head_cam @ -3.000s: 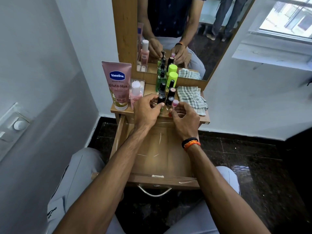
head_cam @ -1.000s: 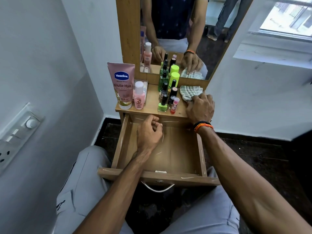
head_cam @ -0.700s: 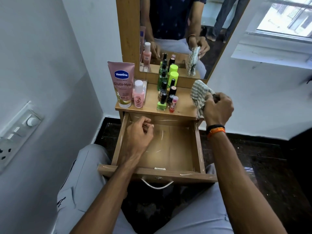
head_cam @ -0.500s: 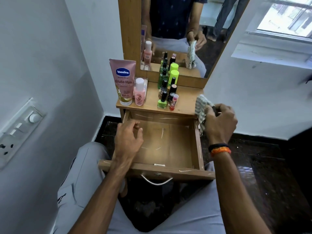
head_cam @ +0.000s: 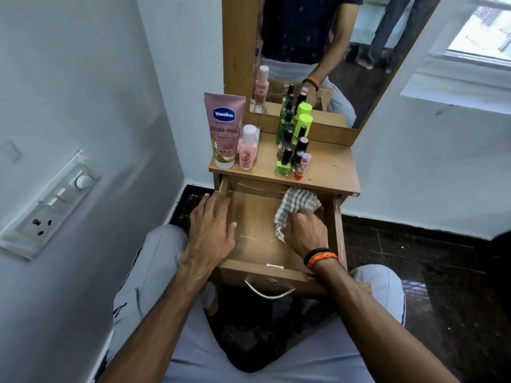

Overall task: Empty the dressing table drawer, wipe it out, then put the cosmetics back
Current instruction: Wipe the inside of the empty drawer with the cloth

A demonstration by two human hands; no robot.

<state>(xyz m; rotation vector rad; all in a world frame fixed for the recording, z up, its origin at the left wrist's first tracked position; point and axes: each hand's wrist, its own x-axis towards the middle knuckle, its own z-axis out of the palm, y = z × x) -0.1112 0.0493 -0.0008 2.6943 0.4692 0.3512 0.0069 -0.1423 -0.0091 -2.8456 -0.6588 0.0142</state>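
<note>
The wooden drawer (head_cam: 276, 275) is pulled out over my lap and holds no cosmetics. My right hand (head_cam: 304, 232) grips a checked cloth (head_cam: 297, 207) and presses it on the drawer floor near the back right corner. My left hand (head_cam: 211, 230) rests flat over the drawer's left wall, fingers straight. On the dressing table top (head_cam: 329, 167) stand a pink Vaseline tube (head_cam: 224, 128), a small pink bottle (head_cam: 248, 152), several nail polish bottles (head_cam: 287, 150), a lime green bottle (head_cam: 302, 125) and a small red lip balm (head_cam: 302, 166).
A mirror (head_cam: 326, 56) rises behind the table top. A switch and socket panel (head_cam: 47, 205) is on the left wall. A window ledge (head_cam: 456, 87) is at the right. The floor (head_cam: 428, 258) is dark tile, and my knees flank the drawer.
My right hand picked the cloth off the table top and brought it down into the drawer. My left hand left the bottles, moved to the drawer's left wall and opened flat.
</note>
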